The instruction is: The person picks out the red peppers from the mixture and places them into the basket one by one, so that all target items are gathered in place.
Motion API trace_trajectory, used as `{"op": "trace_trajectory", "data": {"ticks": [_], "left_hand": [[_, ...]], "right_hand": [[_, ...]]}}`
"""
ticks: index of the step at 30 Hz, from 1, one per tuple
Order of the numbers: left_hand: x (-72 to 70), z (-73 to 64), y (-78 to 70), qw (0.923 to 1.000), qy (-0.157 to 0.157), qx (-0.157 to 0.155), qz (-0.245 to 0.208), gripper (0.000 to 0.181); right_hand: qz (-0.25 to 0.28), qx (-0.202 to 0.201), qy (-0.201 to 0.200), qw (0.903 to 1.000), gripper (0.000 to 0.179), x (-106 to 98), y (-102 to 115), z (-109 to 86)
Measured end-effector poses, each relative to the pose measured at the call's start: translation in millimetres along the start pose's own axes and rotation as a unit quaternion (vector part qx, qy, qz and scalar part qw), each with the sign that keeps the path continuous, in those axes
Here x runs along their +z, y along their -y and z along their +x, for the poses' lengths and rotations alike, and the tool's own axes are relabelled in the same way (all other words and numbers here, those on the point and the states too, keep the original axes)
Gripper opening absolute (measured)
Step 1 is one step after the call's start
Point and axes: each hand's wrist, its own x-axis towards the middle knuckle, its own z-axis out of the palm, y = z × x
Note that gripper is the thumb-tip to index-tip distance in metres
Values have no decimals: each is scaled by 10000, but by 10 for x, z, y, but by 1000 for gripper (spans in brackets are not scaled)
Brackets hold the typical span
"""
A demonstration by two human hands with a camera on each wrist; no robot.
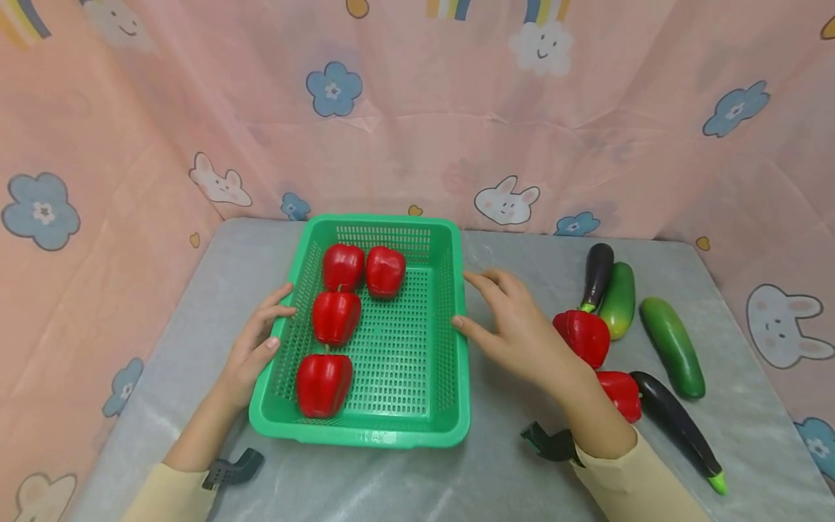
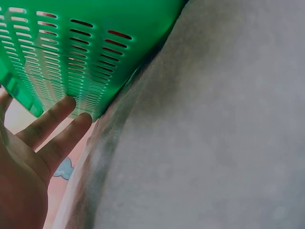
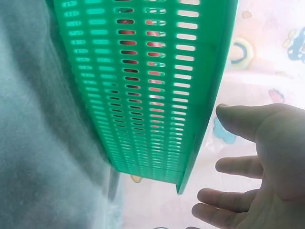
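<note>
A green plastic basket rests on the grey table with several red bell peppers along its left part. My left hand is at the basket's left side. In the left wrist view, its straight fingers reach the slotted outer wall, seemingly touching it. On the other side, my right hand is beside the right rim with fingers extended. The right wrist view has the thumb close to the rim, and the palm holds nothing. Whether the right fingertips touch the rim, I cannot tell.
Right of my right hand lie two red bell peppers, two eggplants and two green cucumber-like vegetables. My right forearm partly covers the peppers. A pink patterned curtain hangs behind the grey table.
</note>
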Motion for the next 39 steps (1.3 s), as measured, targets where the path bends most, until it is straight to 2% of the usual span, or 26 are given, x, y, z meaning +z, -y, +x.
{"op": "trace_trajectory", "data": {"ticks": [7,19,26,39], "left_hand": [[-4,10,3,10000,1,-5,-14,45],[6,19,5,10000,37,40,-69,44],[9,23,-5,10000,4,4,-80,45],[-14,-4,32,10000,16,17,-27,44]], "right_hand": [[7,165,73,9998,75,-31,-36,-35],[80,171,6,9998,76,-47,-58,-43],[49,412,-8,9991,72,-148,-87,-88],[-38,390,-139,9991,70,-279,-227,-224]]}}
